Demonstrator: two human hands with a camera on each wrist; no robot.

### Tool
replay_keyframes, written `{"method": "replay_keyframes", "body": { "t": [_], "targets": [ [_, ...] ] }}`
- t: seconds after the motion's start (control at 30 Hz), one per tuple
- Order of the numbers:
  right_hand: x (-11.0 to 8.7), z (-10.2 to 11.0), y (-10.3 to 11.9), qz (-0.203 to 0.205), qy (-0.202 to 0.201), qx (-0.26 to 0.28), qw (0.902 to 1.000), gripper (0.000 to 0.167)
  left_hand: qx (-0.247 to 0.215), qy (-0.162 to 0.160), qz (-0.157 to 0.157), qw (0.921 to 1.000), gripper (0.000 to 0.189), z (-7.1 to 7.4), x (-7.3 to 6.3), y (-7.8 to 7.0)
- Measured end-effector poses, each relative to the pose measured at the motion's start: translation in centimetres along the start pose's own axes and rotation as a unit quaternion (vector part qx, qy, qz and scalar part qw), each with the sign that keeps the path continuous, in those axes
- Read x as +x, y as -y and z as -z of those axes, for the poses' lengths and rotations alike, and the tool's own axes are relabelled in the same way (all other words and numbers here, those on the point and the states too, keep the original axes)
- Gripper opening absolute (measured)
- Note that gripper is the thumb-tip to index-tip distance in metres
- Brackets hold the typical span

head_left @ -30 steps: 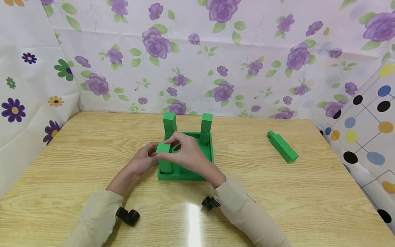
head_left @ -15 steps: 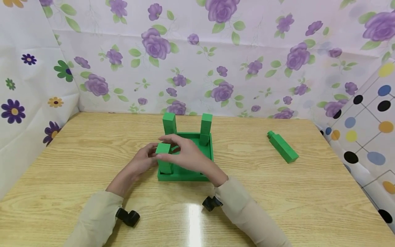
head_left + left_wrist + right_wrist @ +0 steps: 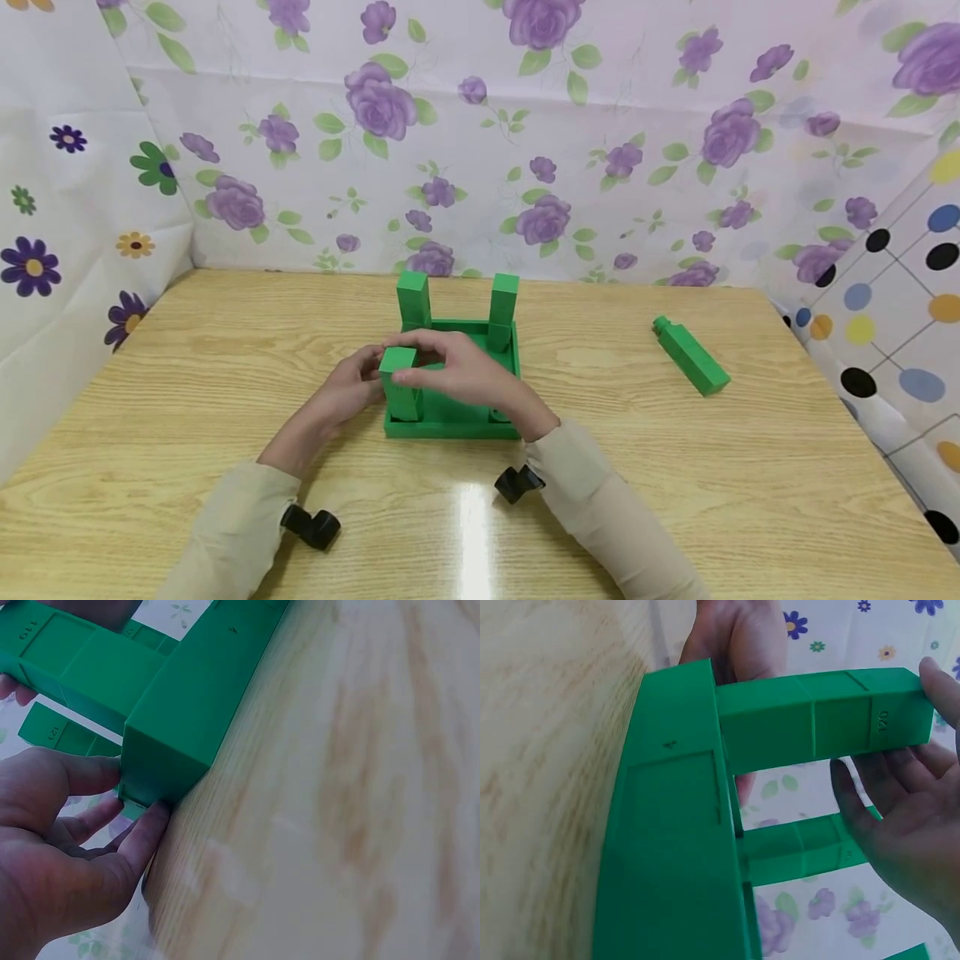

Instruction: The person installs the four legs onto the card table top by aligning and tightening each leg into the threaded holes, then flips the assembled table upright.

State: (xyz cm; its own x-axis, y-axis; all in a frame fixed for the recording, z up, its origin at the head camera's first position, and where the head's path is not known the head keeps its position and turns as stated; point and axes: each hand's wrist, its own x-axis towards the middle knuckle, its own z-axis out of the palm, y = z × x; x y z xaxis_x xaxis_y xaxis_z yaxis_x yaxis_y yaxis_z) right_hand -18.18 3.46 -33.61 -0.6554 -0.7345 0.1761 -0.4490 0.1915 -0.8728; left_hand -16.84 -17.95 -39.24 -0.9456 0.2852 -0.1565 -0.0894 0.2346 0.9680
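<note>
A shallow green square tray [image 3: 450,431] lies on the table with upright square green legs at its corners, like an upturned toy table. My right hand [image 3: 465,371] curls round the upper end of the front-left leg [image 3: 401,387]; its thumb rests near the leg's top in the right wrist view. My left hand [image 3: 348,387] grips the tray's left side near that leg, thumb and fingers at the corner in the left wrist view. The back-left leg [image 3: 414,298] and back-right leg [image 3: 503,310] stand upright. A round socket [image 3: 498,414] shows at the front-right corner.
A loose green leg [image 3: 691,357] with a threaded end lies on the wooden table [image 3: 600,483] to the right. Flowered cloth [image 3: 465,167] hangs behind the table, with patterned cloth at both sides. Each wrist wears a black camera [image 3: 311,527].
My right hand's fingers have loosened and shifted slightly round the front-left leg, and the thumb has slid to its right side. The left hand stays in place.
</note>
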Motion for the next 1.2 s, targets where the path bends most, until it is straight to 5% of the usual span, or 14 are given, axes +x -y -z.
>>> {"method": "replay_keyframes", "body": {
  "t": [0.17, 0.43, 0.83, 1.2],
  "targets": [
    [-0.3, -0.2, 0.9, -0.017, -0.036, -0.072, 0.9966, 0.043, -0.007, 0.002, -0.001, 1.0, 0.047, -0.1, 0.1, 0.0],
    [-0.3, -1.2, 2.1, 0.033, -0.1, -0.195, 0.9753, 0.038, -0.011, 0.0, 0.002, 0.9999, 0.047, -0.1, 0.0, 0.0],
    [-0.6, -1.8, 2.0, 0.027, -0.145, -0.197, 0.9693, 0.035, -0.009, -0.006, 0.005, 0.9999, 0.046, -0.2, 0.1, -0.1],
    [-1.3, -1.7, 2.2, -0.02, -0.114, -0.156, 0.9809, 0.044, -0.001, -0.002, 0.007, 1.0, 0.044, -0.2, 0.1, 0.0]
  ]
}}
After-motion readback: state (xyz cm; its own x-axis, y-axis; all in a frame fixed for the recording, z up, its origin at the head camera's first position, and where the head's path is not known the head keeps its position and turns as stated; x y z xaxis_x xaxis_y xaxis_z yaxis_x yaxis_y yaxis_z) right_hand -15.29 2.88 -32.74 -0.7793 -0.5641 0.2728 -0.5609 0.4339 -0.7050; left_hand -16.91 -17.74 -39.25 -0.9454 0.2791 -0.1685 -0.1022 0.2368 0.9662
